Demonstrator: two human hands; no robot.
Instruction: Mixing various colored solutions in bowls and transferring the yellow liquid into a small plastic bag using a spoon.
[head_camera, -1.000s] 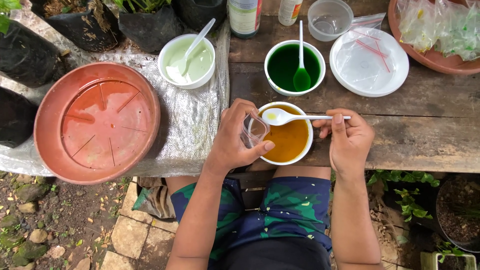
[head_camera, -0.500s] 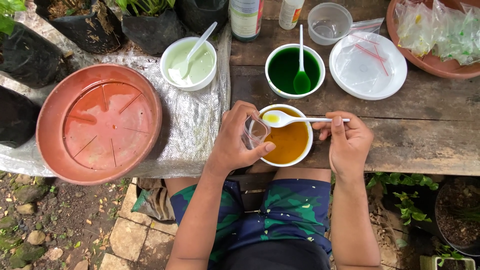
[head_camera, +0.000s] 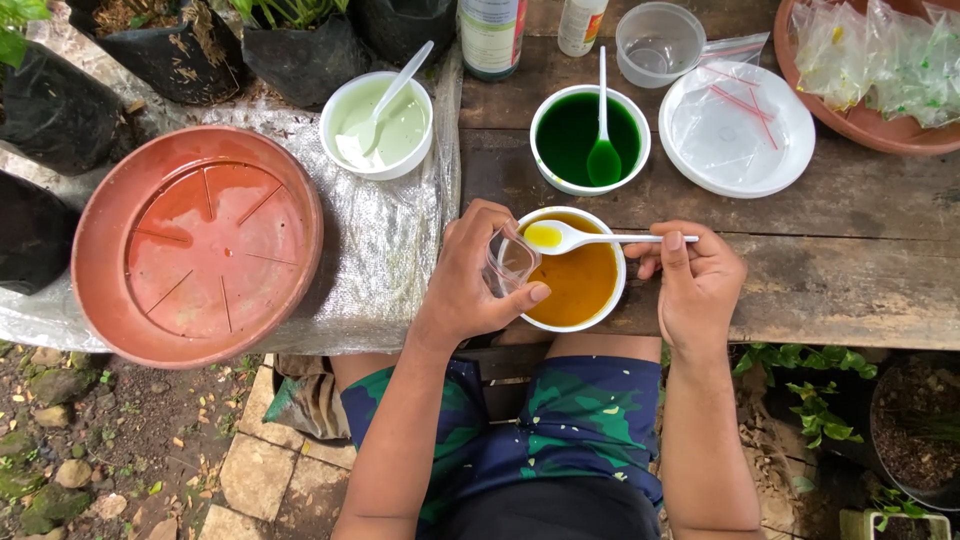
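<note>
While the left hand (head_camera: 470, 275) is pinching a small clear cup (head_camera: 510, 262) tilted over the orange-liquid bowl (head_camera: 575, 275), the right hand (head_camera: 695, 280) is gripping a white spoon (head_camera: 600, 238), its loaded tip just at the cup's two o'clock. Keeping the spoon level and the cup steady over the bowl is probably wise. At twelve o'clock, farther off, a green-liquid bowl (head_camera: 588, 140) is sitting.

Over the last second very little moved. My right hand (head_camera: 695, 285) kept the white spoon (head_camera: 590, 238) level over the bowl of orange liquid (head_camera: 575, 275), and I drew it only slightly to the left, toward the small clear cup (head_camera: 508, 262) that my left hand (head_camera: 475, 275) tilted.
</note>
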